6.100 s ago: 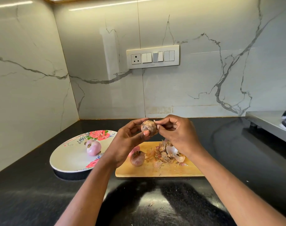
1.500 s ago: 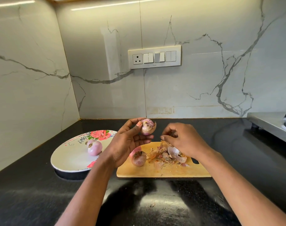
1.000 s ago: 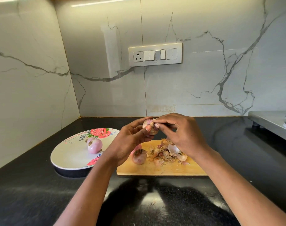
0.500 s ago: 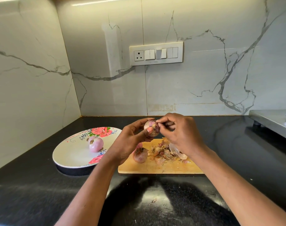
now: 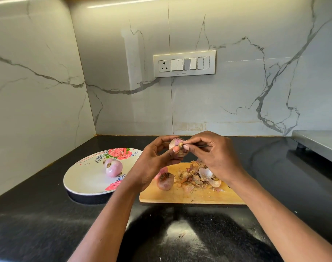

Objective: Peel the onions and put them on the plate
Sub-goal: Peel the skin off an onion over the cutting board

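One onion (image 5: 177,147) is held above the board's (image 5: 191,197) far edge, gripped by the left hand (image 5: 152,163); right hand (image 5: 214,156) pinches skin at its right end. Plate (image 5: 81,178) lies left, nearer the left hand.

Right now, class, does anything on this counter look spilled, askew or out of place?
Nothing stands out. The loose skins lie heaped on the cutting board, as peeling leaves them, and one peeled onion sits on the plate.

counter (image 5: 47,224): black | on it: plate (image 5: 81,178), cutting board (image 5: 199,197), possibly scraps
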A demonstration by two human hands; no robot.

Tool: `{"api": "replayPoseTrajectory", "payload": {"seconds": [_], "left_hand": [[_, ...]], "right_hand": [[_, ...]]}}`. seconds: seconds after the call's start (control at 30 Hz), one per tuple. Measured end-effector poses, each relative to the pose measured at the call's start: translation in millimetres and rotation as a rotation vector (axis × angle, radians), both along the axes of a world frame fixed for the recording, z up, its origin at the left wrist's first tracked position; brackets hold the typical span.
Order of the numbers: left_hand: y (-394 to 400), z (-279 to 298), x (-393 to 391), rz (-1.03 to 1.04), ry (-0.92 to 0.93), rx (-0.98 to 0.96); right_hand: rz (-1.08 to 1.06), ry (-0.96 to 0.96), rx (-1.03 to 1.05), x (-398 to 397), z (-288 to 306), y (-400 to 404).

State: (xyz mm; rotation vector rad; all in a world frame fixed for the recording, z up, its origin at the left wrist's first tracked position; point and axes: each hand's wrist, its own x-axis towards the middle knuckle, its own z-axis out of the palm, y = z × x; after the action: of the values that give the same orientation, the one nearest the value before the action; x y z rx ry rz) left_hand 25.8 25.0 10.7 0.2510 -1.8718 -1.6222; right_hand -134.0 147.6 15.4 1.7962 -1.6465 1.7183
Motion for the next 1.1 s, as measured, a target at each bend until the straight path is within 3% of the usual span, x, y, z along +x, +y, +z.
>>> {"api": "replayPoseTrajectory", "payload": {"seconds": [0.4, 0.53, 0.73, 0.87, 1.1], "left_hand": [[3, 0, -3, 0.007, 0.013, 0.005], [2, 2, 1, 0.005, 0.122, 0.075], [-3, 2, 3, 0.062, 0.055, -0.004], [-3, -1, 1, 0.095, 0.001, -0.075], [-2, -1, -1, 0.088, -0.015, -0.06]], "right_hand": [[-0.186, -0.017, -0.018, 14, 0, -8], [-0.301, -0.167, -0.019, -1, 1, -6], [-0.195, -0.088, 0.304, -15, -7, 5], [-0.189, 0.028, 0.402, -10, -4, 3], [-0.012, -0.244, 0.2, -4, 4, 3]]}}
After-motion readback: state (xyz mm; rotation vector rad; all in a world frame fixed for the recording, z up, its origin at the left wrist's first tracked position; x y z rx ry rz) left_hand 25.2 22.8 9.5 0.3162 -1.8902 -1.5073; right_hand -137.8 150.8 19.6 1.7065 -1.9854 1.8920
